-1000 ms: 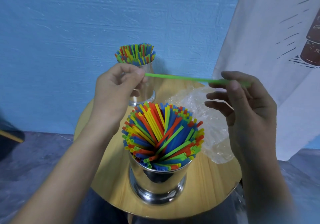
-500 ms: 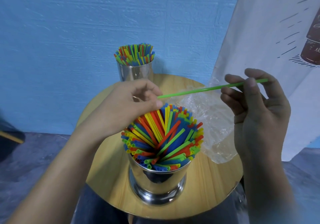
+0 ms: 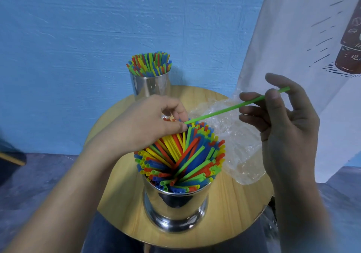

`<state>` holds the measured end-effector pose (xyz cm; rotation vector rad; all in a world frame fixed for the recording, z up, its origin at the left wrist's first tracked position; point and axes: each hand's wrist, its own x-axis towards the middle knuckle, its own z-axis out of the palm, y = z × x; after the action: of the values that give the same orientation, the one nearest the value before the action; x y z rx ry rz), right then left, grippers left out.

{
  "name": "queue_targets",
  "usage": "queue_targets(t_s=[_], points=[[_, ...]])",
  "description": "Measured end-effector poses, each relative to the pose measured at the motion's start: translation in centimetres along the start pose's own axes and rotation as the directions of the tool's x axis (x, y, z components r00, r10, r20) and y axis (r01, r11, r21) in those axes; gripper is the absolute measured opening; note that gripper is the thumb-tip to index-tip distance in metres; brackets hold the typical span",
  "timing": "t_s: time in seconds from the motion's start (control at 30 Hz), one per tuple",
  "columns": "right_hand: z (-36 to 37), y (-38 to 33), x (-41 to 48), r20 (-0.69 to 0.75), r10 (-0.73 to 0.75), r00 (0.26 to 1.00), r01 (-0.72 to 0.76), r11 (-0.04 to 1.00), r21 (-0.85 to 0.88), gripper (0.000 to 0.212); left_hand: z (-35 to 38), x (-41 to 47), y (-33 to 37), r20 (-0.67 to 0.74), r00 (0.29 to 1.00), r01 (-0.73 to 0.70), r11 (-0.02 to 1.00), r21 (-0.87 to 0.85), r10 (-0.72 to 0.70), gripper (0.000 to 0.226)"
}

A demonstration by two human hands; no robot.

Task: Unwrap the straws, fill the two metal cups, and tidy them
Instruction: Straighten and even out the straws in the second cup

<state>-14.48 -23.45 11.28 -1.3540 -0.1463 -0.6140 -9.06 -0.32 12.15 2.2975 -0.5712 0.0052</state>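
Observation:
A single green straw (image 3: 224,110) slants between my two hands. My left hand (image 3: 148,123) pinches its lower end just above the near metal cup (image 3: 175,204), which is packed with colourful straws (image 3: 181,159). My right hand (image 3: 283,116) pinches the straw's upper end between thumb and fingers, up and to the right. The far metal cup (image 3: 149,85), also full of straws, stands at the back of the round wooden table (image 3: 234,209).
A crumpled clear plastic wrapper (image 3: 234,141) lies on the table's right side under the straw. A white printed cloth (image 3: 312,37) hangs at the right. A blue wall is behind the table, a grey floor below, and a dark object at the far left edge.
My left hand has come down from in front of the far cup to the near cup's straws, lowering that end of the green straw. My right hand has risen and moved right.

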Motion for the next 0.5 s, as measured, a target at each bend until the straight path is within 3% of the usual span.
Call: queue_targets(t_s=[0.23, 0.5], points=[[-0.07, -0.29, -0.16, 0.09, -0.032, 0.995, 0.031, 0.999, 0.015, 0.031, -0.18, -0.07, 0.09, 0.065, 0.998, 0.008, 0.999, -0.033, -0.006, 0.017], [-0.56, -0.71, -0.06, -0.071, -0.145, 0.987, 0.145, 0.989, -0.007, 0.023, -0.09, -0.27, -0.01, 0.077, 0.997, 0.023, 0.996, -0.084, -0.016, 0.021]])
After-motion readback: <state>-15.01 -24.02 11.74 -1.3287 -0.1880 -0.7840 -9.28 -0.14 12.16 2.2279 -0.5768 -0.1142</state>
